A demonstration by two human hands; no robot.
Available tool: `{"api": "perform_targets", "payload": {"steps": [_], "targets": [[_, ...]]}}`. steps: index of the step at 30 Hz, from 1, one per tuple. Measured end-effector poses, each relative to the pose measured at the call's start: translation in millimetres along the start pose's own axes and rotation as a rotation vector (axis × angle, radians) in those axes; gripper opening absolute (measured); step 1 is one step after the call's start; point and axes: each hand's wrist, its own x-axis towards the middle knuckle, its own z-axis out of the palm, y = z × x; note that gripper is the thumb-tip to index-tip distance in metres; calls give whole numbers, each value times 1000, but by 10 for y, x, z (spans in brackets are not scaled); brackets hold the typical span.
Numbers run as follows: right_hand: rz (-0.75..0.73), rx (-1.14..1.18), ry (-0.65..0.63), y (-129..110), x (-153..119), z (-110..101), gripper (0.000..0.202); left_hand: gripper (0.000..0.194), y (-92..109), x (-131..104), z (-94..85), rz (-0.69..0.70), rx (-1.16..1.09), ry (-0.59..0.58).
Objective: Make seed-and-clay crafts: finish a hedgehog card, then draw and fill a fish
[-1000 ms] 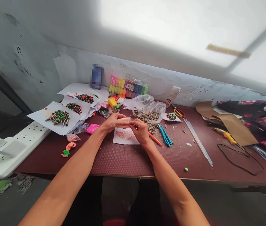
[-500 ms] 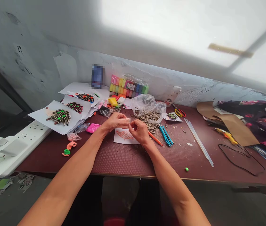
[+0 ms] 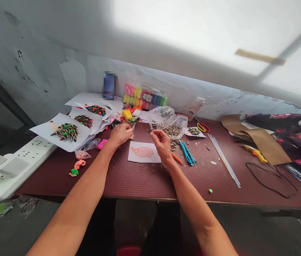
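Note:
A small white sheet of paper [image 3: 144, 159] lies in front of me, bearing an orange drawing of a hedgehog-like shape with a scaly body. Left of its upper edge, my left hand [image 3: 121, 135] is closed palm-down near the small plastic bags; something pale peeks out by its fingertips, too covered to name. My right hand [image 3: 161, 144] hovers over the paper's right edge with thumb and finger pinched on a small pale lump [image 3: 151, 133]. Just beyond it, sunflower seeds [image 3: 172, 131] spill from a clear plastic bag [image 3: 163, 114].
An orange pen [image 3: 177, 158] and blue cutter [image 3: 187, 153] lie right of the paper. Finished seed hedgehogs [image 3: 69, 132] rest on sheets at left, beside a power strip [image 3: 33, 167]. Colored clay packs [image 3: 145, 96], scissors [image 3: 202, 127], glue sticks [image 3: 224, 160] and a glue gun [image 3: 257, 153] surround.
My hands, together over the paper before, have parted. The left moved left toward the small bags, the right stayed near the seeds, and the drawing is now uncovered.

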Motion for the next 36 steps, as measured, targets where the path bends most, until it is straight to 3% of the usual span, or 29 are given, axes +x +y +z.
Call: {"api": "perform_targets", "payload": {"steps": [2,5,7,12,19,27,31,36], "targets": [[33,22,-21,8,9,-11,26,9,-29,1,-24,45,174,84],[50,33,-40,7,19,-21,27,23,18,-10,-38,128,228,162],[58,29,-50,3,23,-20,26,25,85,-20,-17,190,145,118],[91,-25,-111,-2,11,-2,28,17,179,-54,77,206,45,-207],[85,-119,-177,-15,-45,33,25,11,155,-46,58,271,90,-368],[46,-153,-255,-22,-49,23,16,20,231,-63,42,274,324,-412],[-39,-205,-240,-4,-45,23,13,26,240,-82,42,243,314,-375],[-16,-312,-233,-11,-66,31,11,23,258,-107,46,183,277,-342]]}}
